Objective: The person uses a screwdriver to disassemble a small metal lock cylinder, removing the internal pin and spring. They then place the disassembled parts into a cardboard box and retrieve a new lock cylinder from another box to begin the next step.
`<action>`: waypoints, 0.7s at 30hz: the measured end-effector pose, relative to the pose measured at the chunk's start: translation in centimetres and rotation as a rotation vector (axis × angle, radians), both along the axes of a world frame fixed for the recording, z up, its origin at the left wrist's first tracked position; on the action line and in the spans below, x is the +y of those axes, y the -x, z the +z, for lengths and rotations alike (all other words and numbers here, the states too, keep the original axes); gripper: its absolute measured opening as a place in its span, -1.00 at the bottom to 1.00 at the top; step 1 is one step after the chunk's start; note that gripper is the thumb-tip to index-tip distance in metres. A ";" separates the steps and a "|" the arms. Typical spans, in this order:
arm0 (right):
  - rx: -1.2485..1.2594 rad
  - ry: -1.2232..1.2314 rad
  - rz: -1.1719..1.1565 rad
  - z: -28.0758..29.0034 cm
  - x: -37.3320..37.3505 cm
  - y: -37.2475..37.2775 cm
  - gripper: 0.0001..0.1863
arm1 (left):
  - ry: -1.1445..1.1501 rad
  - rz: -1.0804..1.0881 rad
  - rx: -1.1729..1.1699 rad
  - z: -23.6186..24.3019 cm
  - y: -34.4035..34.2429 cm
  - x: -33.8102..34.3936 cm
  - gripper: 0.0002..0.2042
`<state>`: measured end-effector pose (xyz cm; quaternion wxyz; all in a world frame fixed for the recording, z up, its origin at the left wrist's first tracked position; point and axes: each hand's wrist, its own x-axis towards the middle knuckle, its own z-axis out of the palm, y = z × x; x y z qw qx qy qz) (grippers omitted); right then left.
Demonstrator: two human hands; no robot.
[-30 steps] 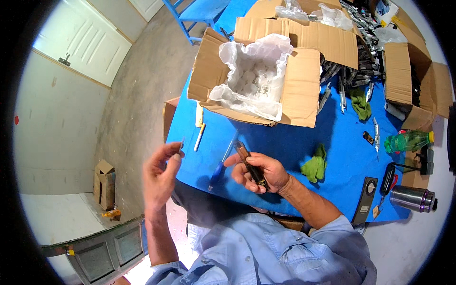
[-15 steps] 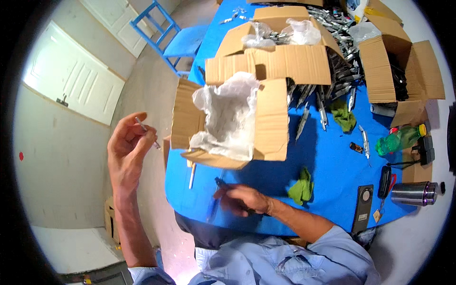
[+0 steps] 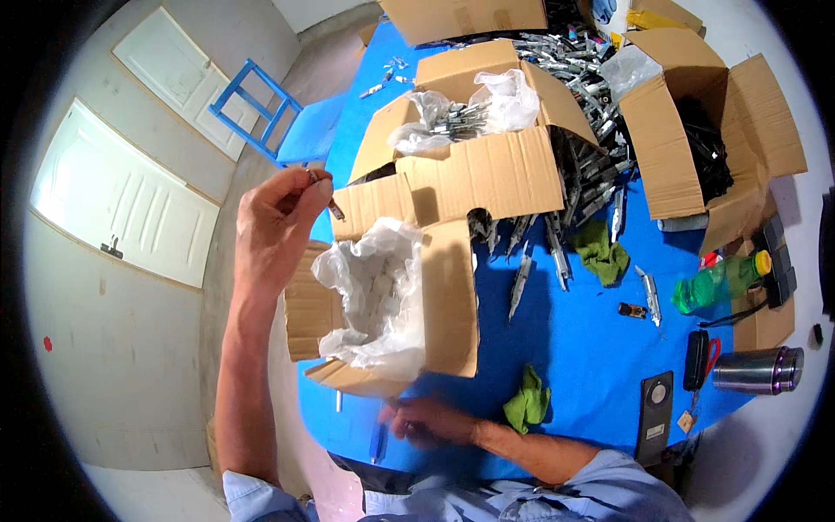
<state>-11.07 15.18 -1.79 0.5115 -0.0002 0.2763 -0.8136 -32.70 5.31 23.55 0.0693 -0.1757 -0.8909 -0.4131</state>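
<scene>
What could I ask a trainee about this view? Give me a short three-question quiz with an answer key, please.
1. True or false: the left hand is empty.

2. Multiple choice: what lines the open cardboard box nearest the person?
A) newspaper
B) whitish plastic sheeting
C) straw

3. Fill in the blank: the green plastic bottle has a ____ cap.

Key:
1. False; it holds a small slim part.
2. B.
3. Yellow.
</scene>
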 end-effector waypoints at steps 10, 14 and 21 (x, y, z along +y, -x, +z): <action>0.178 -0.139 0.123 -0.5 -1.5 0.0 -0.56 | 0.266 -0.146 0.352 -2.5 10.6 8.6 -0.80; 0.214 -0.156 0.282 -1.6 -2.2 0.7 -0.56 | 0.432 -0.266 0.419 -4.4 14.0 12.4 -0.82; 0.652 -0.222 0.196 -0.7 -1.6 0.9 -0.68 | 0.670 -0.350 0.401 -7.3 19.1 16.3 -0.83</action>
